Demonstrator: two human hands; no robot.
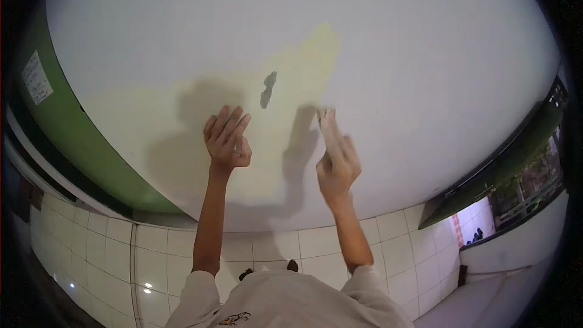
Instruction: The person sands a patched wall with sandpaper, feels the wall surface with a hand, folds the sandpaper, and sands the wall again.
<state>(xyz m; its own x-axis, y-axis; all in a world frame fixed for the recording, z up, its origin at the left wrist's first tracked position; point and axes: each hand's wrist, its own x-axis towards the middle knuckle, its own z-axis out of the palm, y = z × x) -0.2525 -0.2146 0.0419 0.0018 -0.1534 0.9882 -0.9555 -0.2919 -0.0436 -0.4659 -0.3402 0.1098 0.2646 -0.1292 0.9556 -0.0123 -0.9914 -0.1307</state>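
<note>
A pale wall (413, 73) fills the view ahead, with a yellowish patch (303, 67) and a small dark grey chipped spot (268, 90) on it. Left of and below that spot, my left hand (228, 136) is raised close to the wall, fingers apart and thumb bent, holding nothing that I can see. My right hand (337, 161) is up at the right border of the yellowish patch. Its longer fingers stretch up with their tips at the wall, looking whitish and slightly blurred. Whether those tips touch the surface is hard to tell.
A green wall panel (109, 140) with a paper sheet (37, 78) stands at the left. White tiles (316, 243) cover the floor along the wall's foot. An opening with a dark green frame (486, 197) is at the right.
</note>
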